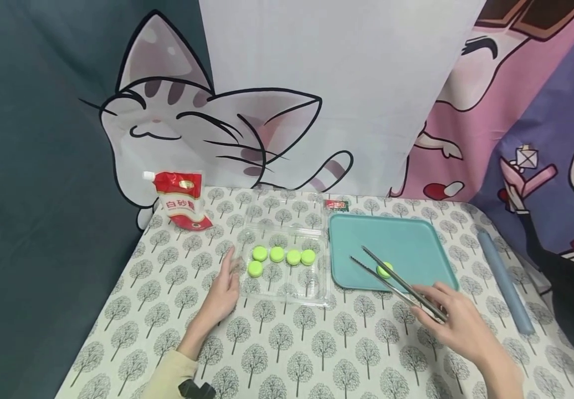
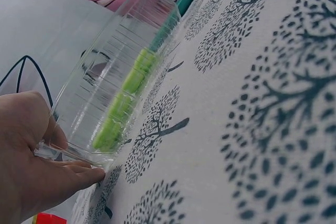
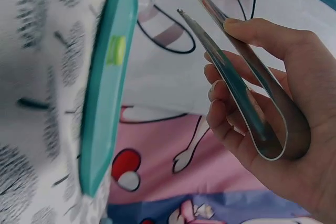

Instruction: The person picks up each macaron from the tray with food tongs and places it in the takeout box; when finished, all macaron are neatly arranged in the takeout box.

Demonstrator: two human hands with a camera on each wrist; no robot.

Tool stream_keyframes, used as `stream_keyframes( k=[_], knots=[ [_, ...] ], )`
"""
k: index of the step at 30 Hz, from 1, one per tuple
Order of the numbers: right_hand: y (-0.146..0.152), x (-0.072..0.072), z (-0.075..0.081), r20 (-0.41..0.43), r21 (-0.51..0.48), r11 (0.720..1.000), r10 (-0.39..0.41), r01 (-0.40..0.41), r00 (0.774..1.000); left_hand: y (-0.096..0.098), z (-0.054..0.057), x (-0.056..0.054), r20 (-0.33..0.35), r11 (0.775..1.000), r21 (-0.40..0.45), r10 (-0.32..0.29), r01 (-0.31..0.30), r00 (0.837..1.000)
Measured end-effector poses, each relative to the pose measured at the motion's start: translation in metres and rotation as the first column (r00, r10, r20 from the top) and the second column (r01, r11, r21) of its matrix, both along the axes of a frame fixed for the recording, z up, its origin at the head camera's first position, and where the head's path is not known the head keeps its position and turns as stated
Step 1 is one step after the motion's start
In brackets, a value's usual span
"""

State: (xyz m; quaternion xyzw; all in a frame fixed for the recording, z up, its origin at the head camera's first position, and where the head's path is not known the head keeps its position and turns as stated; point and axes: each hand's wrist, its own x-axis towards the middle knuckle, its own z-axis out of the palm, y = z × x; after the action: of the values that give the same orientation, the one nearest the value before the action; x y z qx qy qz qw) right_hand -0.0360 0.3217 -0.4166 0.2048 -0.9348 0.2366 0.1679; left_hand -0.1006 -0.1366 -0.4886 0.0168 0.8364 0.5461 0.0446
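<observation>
My left hand (image 1: 225, 288) is at the left side of a clear plastic clamshell box (image 1: 287, 291), its fingertips holding the box's edge, as the left wrist view (image 2: 31, 156) shows closer. Several light green macarons (image 1: 277, 254) sit in the box, most in a row toward its back. In my right hand (image 1: 459, 321) is a pair of metal tongs (image 1: 424, 299), gripped near the bent end with the tips spread apart. The tongs reach over a teal tray (image 1: 406, 235). One green macaron (image 1: 384, 270) lies on the tray, partly covered by a tong arm in the head view.
A red and white bag (image 1: 182, 202) with a white cap stands at the back left. Behind the tray is a small red and green packet (image 1: 337, 205). A blue-grey strip (image 1: 506, 282) lies along the right side of the tree-patterned tablecloth (image 1: 297, 343). Printed curtains hang behind.
</observation>
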Motion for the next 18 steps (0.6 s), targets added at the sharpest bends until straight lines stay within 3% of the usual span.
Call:
stream_keyframes(
  k=[7,18],
  knots=[
    [0.016,0.013,-0.011,-0.002,-0.001,0.996,-0.087,0.087,0.996,0.000,0.001,0.001,-0.002,1.000,-0.009,-0.005,0.005,1.000],
    [0.034,0.020,-0.026,0.046,0.041,0.981,-0.193,0.192,0.980,-0.001,0.000,0.001,0.005,1.000,0.003,-0.002,0.002,1.000]
  ],
)
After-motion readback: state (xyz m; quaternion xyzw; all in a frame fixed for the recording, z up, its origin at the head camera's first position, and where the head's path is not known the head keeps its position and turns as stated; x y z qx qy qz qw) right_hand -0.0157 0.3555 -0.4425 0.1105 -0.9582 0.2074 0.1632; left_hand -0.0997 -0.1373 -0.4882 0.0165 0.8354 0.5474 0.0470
